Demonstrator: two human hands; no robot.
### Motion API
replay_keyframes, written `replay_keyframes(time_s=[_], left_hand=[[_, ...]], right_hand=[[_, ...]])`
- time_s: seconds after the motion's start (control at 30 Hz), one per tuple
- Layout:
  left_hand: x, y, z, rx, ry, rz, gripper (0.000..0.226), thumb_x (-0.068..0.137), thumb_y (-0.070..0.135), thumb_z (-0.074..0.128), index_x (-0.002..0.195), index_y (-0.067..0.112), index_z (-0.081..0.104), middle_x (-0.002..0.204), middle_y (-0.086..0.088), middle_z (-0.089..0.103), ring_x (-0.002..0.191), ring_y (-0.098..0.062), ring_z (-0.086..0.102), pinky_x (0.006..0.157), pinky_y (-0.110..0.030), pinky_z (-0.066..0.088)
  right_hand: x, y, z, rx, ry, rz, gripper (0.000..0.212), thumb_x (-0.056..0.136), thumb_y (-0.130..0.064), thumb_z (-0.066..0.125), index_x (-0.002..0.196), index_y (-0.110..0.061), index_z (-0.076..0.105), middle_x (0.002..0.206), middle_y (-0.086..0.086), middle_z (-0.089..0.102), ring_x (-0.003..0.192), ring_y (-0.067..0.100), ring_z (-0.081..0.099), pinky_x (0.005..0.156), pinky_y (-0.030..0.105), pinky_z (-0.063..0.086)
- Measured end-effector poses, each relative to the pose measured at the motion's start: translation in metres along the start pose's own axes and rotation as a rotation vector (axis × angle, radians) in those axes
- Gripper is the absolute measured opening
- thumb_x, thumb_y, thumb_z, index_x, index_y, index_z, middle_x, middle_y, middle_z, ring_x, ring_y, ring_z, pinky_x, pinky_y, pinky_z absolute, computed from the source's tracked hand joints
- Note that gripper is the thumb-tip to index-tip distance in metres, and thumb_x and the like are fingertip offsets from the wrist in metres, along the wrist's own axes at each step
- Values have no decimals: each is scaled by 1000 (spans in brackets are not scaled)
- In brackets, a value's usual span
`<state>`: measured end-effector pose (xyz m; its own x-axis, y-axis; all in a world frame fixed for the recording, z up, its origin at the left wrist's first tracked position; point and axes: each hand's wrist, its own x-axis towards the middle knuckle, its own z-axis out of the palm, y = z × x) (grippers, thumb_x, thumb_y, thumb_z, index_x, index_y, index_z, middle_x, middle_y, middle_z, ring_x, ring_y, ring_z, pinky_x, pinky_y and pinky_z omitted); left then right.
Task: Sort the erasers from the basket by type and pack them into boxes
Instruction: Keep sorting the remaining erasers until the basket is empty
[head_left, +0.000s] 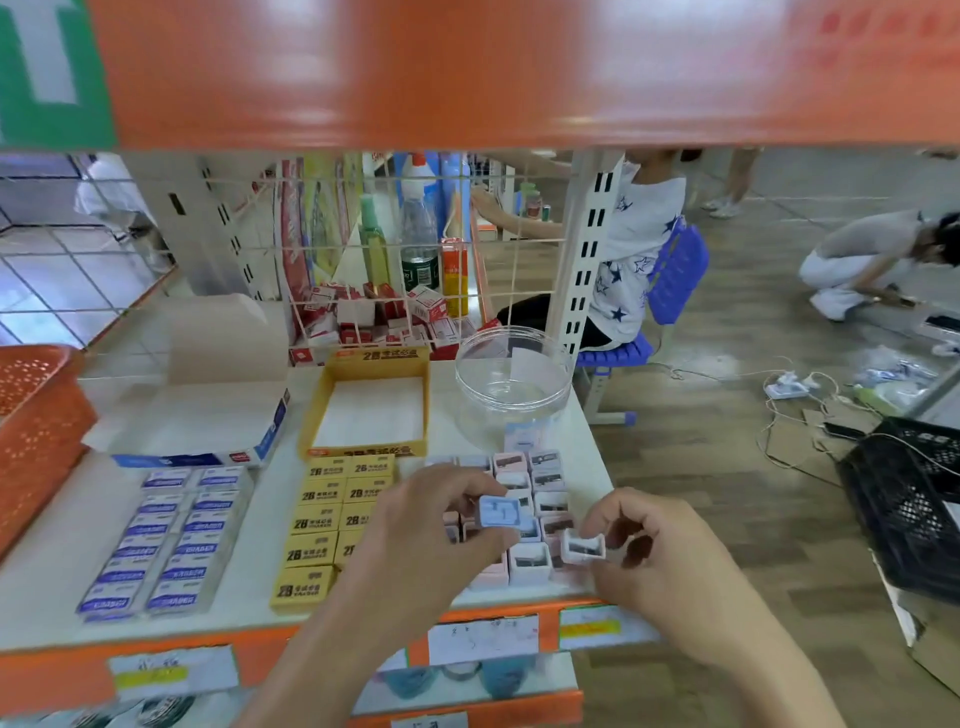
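Erasers: sorted into three groups on the white shelf (47, 587) in front of me. The blue-and-white erasers (171, 535) lie in two columns at the left. The yellow 2B erasers (317, 525) lie in two columns in the middle. The small pastel pieces (545, 483) sit in a tight cluster at the right.
My left hand (431, 525): fingers and thumb are curled round a light blue piece (500, 512), held just over the pastel cluster.
My right hand (665, 551): it pinches a white piece (583, 546) with a dark slot, at the cluster's near right corner. I cannot tell whether the piece touches the shelf.
Boxes: a yellow box (363, 450) stands open just behind the 2B columns, its white floor showing. A blue-and-white box (182, 460) lies open behind the left columns, lid folded back.
Basket: the orange basket (36, 441) is at the shelf's far left, cut by the frame edge.
Tub: a clear round tub (514, 395) stands behind the pastel cluster.
Shelf front: an orange lip (52, 675) carries paper labels (174, 670).
Shelf back: behind a white wire grid (519, 241) are heaped red-and-white small boxes (384, 319) and upright bottles (418, 249).
Overhead: a blurred orange board (467, 78).
Room: the wood-pattern floor (701, 493) is to the right. A seated person (641, 244) is on a blue chair (678, 270) beyond the shelf post (587, 249). A crouching person (862, 260) is farther off. A power strip (787, 388) with loose cables lies on the floor. A black crate (904, 514) is at the right edge.
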<state>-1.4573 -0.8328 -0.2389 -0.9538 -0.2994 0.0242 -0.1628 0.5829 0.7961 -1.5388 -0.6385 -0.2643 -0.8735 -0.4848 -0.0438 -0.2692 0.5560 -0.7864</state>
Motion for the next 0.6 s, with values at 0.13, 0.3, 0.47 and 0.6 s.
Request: replay_keyframes(time_s=[0.13, 0.3, 0.47, 0.6], left_hand=[[1, 0, 1, 31, -7, 9, 19, 78, 37, 74, 94, 39, 63, 84, 22, 59, 83, 20, 47, 68, -1, 36], [3, -3, 4, 59, -10, 10, 19, 79, 37, 74, 90, 43, 59, 84, 21, 59, 86, 21, 45, 69, 1, 35], [7, -6, 4, 11, 0, 2, 20, 79, 33, 75, 91, 40, 61, 82, 19, 57, 78, 20, 47, 65, 0, 36], [10, -11, 3, 17, 5, 29, 23, 77, 31, 77, 86, 43, 61, 81, 13, 56, 76, 11, 48, 64, -2, 36]], right_hand=[[-1, 1, -1, 39, -51, 6, 33, 65, -11, 80, 76, -37, 65, 74, -5, 58, 54, 1, 46, 53, 16, 40], [-1, -3, 2, 24, -63, -9, 33, 66, -4, 78, 72, -32, 62, 74, -5, 57, 54, 2, 47, 51, 12, 39], [1, 2, 8, 18, -21, 7, 43, 65, -6, 77, 82, -39, 55, 76, -4, 57, 57, 2, 49, 54, 15, 42], [1, 2, 9, 11, -16, -2, 45, 66, -10, 80, 81, -43, 53, 77, -8, 56, 59, 3, 50, 57, 17, 44]])
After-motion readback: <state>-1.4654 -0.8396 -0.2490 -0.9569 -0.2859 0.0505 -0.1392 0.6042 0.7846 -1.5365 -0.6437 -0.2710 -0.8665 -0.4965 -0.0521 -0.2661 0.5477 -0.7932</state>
